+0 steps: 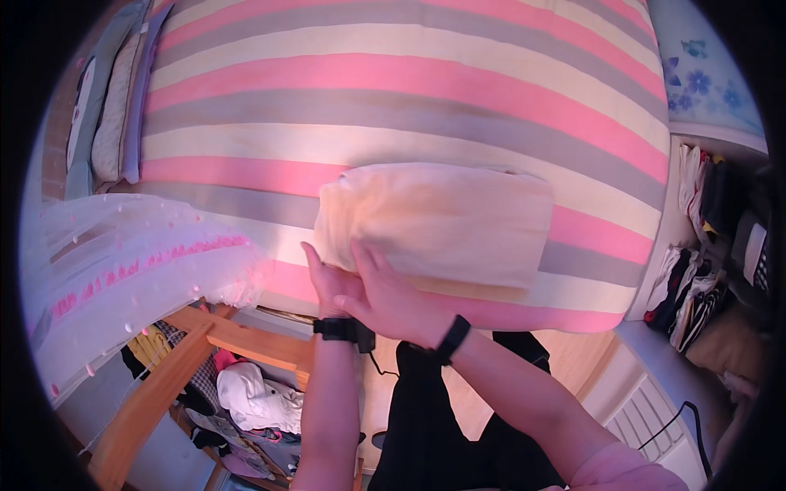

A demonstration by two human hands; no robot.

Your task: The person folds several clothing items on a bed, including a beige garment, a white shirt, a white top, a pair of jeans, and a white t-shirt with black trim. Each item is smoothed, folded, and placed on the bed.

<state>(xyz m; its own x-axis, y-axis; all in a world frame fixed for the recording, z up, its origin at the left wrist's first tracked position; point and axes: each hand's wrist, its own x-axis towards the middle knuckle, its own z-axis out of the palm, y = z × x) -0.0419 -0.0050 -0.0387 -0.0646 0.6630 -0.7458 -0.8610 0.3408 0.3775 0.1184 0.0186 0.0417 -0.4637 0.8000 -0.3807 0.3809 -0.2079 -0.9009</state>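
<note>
A cream folded cloth garment (450, 225) lies as a flat, roughly rectangular bundle near the front edge of the bed. At its near left corner, my right hand (397, 299) rests with outstretched fingers, the tips touching the fabric. My left hand (334, 288) is just beside it, palm turned up and thumb spread away at the bundle's left end. Its other fingers are partly hidden by my right hand and the cloth. Both hands look open. Each wrist wears a black band, and a cable hangs from the left one.
The bed's striped sheet (393, 106) is pink, grey and cream. Pillows (119, 106) stand at the far left, and sheer white netting (139, 254) hangs nearer. A wooden frame (262, 342) stands by clothes (254, 401) at lower left. Shelves at right hold folded clothes (688, 286).
</note>
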